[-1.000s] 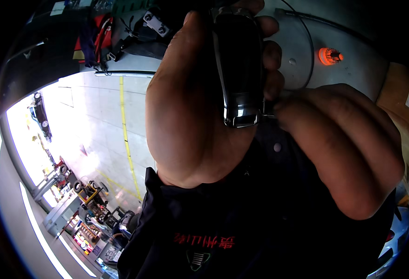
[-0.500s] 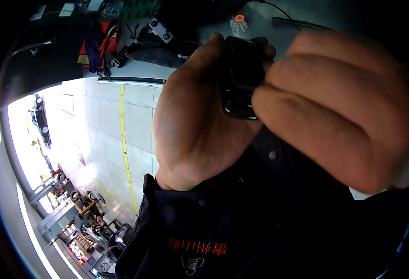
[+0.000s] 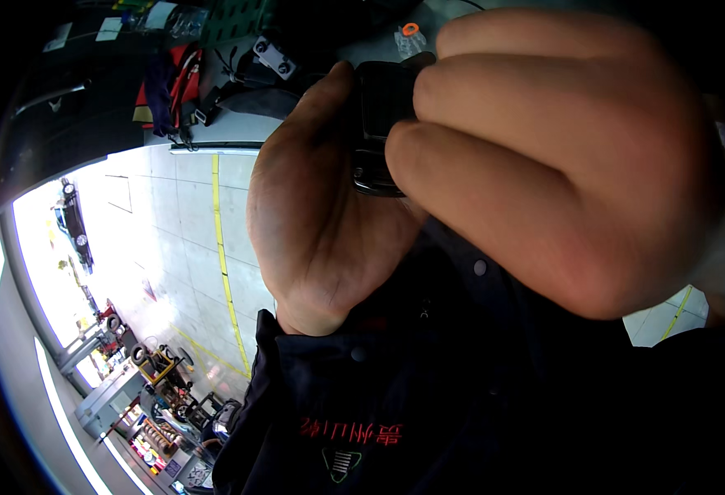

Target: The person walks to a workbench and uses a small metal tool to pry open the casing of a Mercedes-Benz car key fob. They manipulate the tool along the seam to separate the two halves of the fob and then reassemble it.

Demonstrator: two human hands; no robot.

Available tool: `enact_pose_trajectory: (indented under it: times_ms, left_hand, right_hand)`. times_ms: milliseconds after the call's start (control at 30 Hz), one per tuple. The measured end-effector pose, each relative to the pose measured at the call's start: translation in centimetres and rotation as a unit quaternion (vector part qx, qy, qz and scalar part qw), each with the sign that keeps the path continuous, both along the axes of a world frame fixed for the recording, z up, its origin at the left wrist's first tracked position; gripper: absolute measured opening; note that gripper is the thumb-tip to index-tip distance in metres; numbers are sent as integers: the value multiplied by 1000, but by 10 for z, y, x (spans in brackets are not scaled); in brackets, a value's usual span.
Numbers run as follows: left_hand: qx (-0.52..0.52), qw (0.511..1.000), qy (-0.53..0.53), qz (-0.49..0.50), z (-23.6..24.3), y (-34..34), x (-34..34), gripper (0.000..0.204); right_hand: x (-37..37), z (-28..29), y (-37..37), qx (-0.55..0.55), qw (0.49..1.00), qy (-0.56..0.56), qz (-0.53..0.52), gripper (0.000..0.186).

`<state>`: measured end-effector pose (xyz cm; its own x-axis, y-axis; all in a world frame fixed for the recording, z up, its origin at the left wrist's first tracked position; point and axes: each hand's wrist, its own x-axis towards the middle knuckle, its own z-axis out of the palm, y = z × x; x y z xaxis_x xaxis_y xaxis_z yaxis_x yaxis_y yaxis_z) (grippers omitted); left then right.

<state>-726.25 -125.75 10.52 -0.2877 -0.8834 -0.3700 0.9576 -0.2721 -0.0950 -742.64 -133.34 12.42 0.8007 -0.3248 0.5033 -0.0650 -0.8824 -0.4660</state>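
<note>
A small black device with a glossy, rounded face (image 3: 375,171) lies upright against the palm of my left hand (image 3: 317,206), whose thumb runs along its left side. In front of its right edge is my right hand (image 3: 560,157), curled with the fingers folded in and the knuckles overlapping the device. The tips of the right fingers are hidden, so whatever they pinch does not show. Dark sleeves and a dark jacket (image 3: 428,388) with snap buttons fill the space below both hands.
Along the dark bench beyond are a grey controller-like device (image 3: 273,56), red and purple fabric (image 3: 169,87), a green perforated crate (image 3: 235,21) and a clear plastic item with an orange ring (image 3: 410,35). Left, the tiled floor (image 3: 189,247) carries a yellow line; wheeled equipment (image 3: 160,363) stands farther off.
Both hands and the black device have shifted left and slightly up in view. The right hand now covers more of the device's right side.
</note>
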Motion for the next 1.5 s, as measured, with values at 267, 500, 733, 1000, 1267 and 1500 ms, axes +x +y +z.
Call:
enact_pose_trajectory:
  times_ms: [267, 500, 733, 1000, 1267, 1500]
  left_hand:
    - [-28, 988, -120, 92, 0, 0, -15, 35]
    - [-115, 949, -235, 178, -1, 3, -21, 40]
    - [-122, 855, -404, 302, -12, 2, -40, 48]
    - [52, 692, -618, 369, 15, -6, -63, 56]
    - [-189, 919, -298, 176, -7, -5, -14, 48]
    - [-164, 905, -343, 193, -3, 2, -19, 50]
  right_hand:
    - [-3, 0, 3, 16, 1000, -4, -10, 7]
    - [-3, 2, 4, 32, 999, -11, -26, 8]
    - [-5, -3, 5, 111, 993, -16, -45, 6]
    - [-4, 10, 9, 189, 979, 66, -51, 3]
    - [3, -21, 16, 79, 981, -171, -39, 20]
    - [6, -5, 20, 37, 993, -112, -23, 21]
